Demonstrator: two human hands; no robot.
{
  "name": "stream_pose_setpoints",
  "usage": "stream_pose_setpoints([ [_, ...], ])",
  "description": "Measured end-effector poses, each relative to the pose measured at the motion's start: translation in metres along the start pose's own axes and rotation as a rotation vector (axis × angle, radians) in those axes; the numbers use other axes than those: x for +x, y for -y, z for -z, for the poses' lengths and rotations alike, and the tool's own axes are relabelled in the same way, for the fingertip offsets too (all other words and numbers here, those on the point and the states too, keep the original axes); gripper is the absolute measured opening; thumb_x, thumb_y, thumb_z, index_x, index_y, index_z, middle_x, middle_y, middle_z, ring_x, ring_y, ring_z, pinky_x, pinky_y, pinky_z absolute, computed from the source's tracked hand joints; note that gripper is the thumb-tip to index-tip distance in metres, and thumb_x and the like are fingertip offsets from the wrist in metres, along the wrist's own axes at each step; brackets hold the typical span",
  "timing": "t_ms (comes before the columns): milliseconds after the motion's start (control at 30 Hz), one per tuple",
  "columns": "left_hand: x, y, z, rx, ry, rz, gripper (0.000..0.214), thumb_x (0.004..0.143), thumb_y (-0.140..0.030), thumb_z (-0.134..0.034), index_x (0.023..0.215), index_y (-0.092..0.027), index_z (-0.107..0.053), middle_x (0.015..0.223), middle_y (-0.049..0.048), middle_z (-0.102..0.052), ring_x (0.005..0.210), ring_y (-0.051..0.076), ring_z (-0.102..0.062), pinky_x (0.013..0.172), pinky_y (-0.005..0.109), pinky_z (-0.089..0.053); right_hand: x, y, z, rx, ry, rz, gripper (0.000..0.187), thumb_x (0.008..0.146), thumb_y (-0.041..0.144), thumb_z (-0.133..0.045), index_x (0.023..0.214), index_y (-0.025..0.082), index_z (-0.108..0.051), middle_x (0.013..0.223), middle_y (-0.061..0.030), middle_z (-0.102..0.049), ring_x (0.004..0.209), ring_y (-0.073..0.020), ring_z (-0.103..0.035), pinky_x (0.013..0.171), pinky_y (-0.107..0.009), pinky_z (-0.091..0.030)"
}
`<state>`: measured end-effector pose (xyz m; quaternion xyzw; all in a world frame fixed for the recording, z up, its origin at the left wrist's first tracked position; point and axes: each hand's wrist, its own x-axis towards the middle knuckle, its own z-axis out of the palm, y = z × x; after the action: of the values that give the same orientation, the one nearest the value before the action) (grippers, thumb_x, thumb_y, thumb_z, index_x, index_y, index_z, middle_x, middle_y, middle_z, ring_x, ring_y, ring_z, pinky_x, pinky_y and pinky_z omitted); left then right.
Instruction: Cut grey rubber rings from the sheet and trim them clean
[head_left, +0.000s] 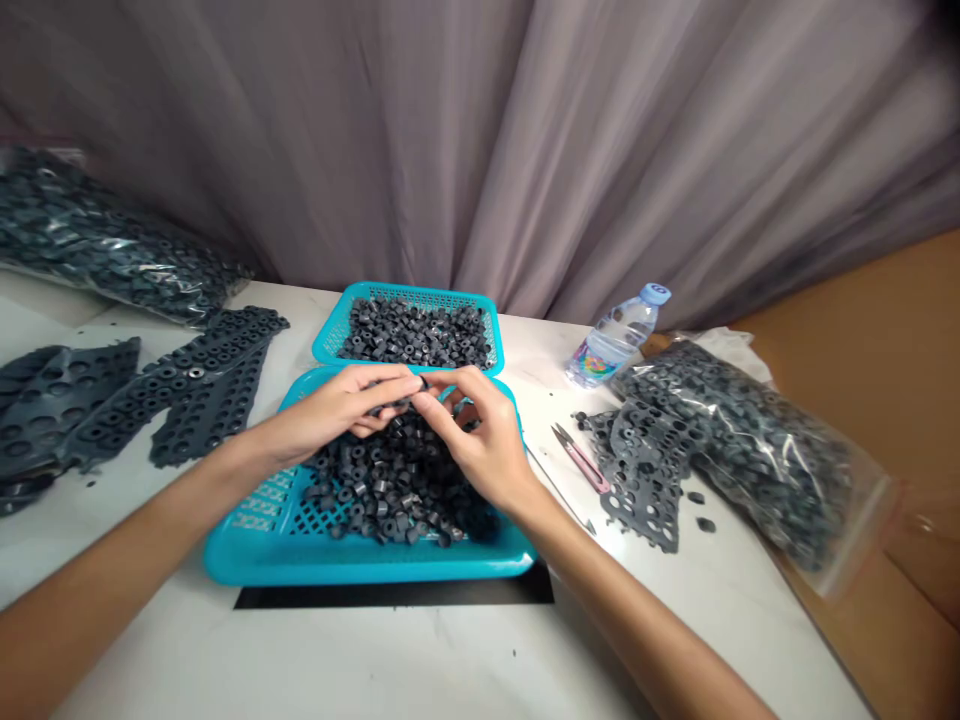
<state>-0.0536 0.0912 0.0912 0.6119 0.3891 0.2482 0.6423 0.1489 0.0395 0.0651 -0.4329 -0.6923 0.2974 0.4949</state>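
Above the nearer blue basket (360, 567), my two hands meet with their fingertips together. My left hand (352, 400) is closed around some small black rubber pieces, partly hidden by its fingers. A small black rubber ring (424, 384) sits at the fingertips where both hands touch. My right hand (480, 425) pinches at this ring with thumb and forefinger, its other fingers curled. Below them lies a heap of black rubber rings (382, 495), short cylinders with holes, inside the basket.
Behind stands a second blue basket (321, 345) of similar pieces. Perforated rubber sheets (206, 375) lie left, another sheet (645, 490) right. Pink thread snips (581, 460), a water bottle (615, 335) and a filled plastic bag (757, 440) are right; another bag (105, 235) is far left.
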Motion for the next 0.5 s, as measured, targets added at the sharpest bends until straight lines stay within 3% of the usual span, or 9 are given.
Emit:
stream_pose_setpoints([
  [100, -0.009, -0.017, 0.009, 0.098, -0.087, -0.046, 0.036, 0.097, -0.053, -0.069, 0.090, -0.017, -0.067, 0.072, -0.0037, -0.042, 0.056, 0.008, -0.029, 0.047, 0.020, -0.019, 0.009, 0.004, -0.010, 0.031, -0.061, -0.035, 0.030, 0.108, 0.046, -0.057, 0.119, 0.024, -0.074, 0.111, -0.0053, -0.071, 0.086, -0.0155, -0.067, 0.067, -0.026, -0.055],
  [200, -0.021, -0.028, -0.007, 0.135, -0.114, -0.086, 0.036, 0.098, -0.053, -0.067, 0.092, -0.018, -0.071, 0.070, -0.0033, -0.043, 0.056, 0.009, -0.032, 0.048, 0.020, -0.020, 0.020, 0.010, 0.005, 0.125, -0.092, -0.065, 0.038, 0.110, 0.052, -0.049, 0.119, 0.023, -0.072, 0.109, -0.0046, -0.071, 0.073, -0.0126, -0.064, 0.060, -0.025, -0.055],
  [267, -0.030, -0.029, -0.030, 0.121, -0.070, -0.069, 0.038, 0.099, -0.056, -0.065, 0.093, -0.019, -0.072, 0.071, -0.0031, -0.044, 0.058, 0.010, -0.033, 0.049, 0.021, -0.022, 0.024, 0.012, 0.031, 0.154, -0.126, -0.071, 0.041, 0.109, 0.056, -0.050, 0.116, 0.022, -0.072, 0.097, -0.0023, -0.069, 0.059, -0.0105, -0.057, 0.054, -0.026, -0.053],
  [367, -0.039, -0.026, -0.075, 0.031, 0.088, 0.019, 0.044, 0.101, -0.060, -0.061, 0.092, -0.019, -0.072, 0.067, -0.0041, -0.042, 0.058, 0.010, -0.032, 0.051, 0.022, -0.023, 0.012, 0.001, 0.084, 0.047, -0.217, -0.044, 0.038, 0.103, 0.056, -0.061, 0.108, 0.020, -0.072, 0.091, -0.0019, -0.068, 0.058, -0.0110, -0.054, 0.055, -0.027, -0.053],
  [433, -0.041, -0.025, -0.102, -0.031, 0.189, 0.062, 0.043, 0.102, -0.057, -0.060, 0.089, -0.018, -0.073, 0.067, -0.0032, -0.044, 0.061, 0.011, -0.033, 0.053, 0.023, -0.022, -0.012, -0.016, 0.117, -0.168, -0.237, -0.100, 0.038, 0.104, 0.055, -0.061, 0.101, 0.019, -0.071, 0.089, -0.0026, -0.068, 0.065, -0.0134, -0.058, 0.059, -0.028, -0.053],
  [500, -0.039, -0.026, -0.123, -0.106, 0.240, 0.112, 0.043, 0.101, -0.055, -0.060, 0.088, -0.017, -0.074, 0.066, -0.0035, -0.042, 0.060, 0.010, -0.030, 0.053, 0.025, -0.019, -0.044, -0.035, 0.139, -0.475, -0.162, -0.154, 0.035, 0.103, 0.052, -0.062, 0.099, 0.018, -0.071, 0.088, -0.0041, -0.069, 0.072, -0.0172, -0.061, 0.065, -0.030, -0.052],
])
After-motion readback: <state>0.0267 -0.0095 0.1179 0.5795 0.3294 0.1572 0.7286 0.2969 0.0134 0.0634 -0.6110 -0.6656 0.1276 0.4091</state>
